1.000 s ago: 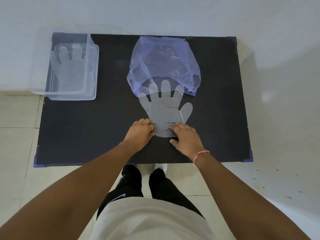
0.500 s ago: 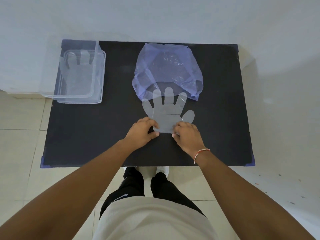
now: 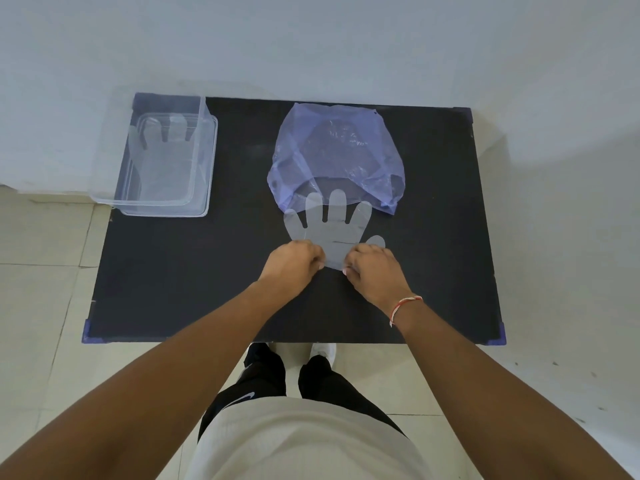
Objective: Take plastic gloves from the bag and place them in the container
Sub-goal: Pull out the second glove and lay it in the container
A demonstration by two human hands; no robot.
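Observation:
A clear plastic glove [image 3: 332, 230] lies flat on the black table [image 3: 194, 282], its fingertips just inside the mouth of a crumpled purple bag [image 3: 336, 150]. My left hand [image 3: 294, 263] pinches the left corner of the glove's cuff. My right hand [image 3: 374, 270] pinches the right corner, beside the glove's thumb. A clear plastic container [image 3: 104, 199] stands at the table's far left corner, with another clear glove [image 3: 162, 157] lying flat inside it.
The table stands against a pale wall. Its left and near edges border a tiled floor, and the container overhangs the left edge. My legs and shoes show below the near edge.
Both hands have curled from flat on the cuff into pinches at its corners, and the glove sits a little nearer to me. The camera view has shifted down slightly.

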